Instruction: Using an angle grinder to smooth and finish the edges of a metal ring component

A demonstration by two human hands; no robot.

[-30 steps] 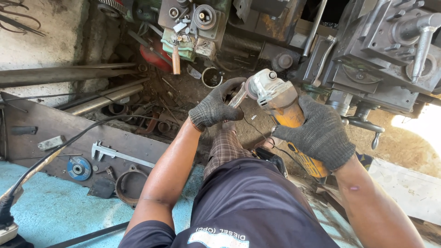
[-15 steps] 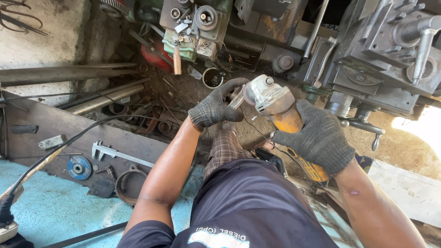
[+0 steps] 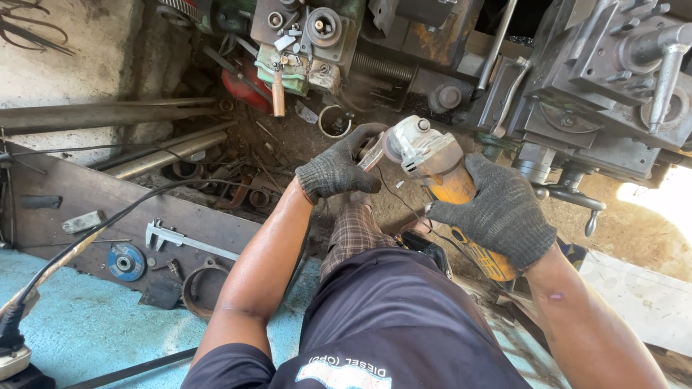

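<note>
Gloved right hand still grips the yellow grinder, now raised slightly; left hand pinches its head.

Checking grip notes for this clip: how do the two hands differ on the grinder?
The right hand wraps the grinder's yellow body, palm down; the left hand sits at the grey head end, fingers curled by the disc guard. The right is nearer the camera, the left farther out. Both wear dark knit gloves.
</note>
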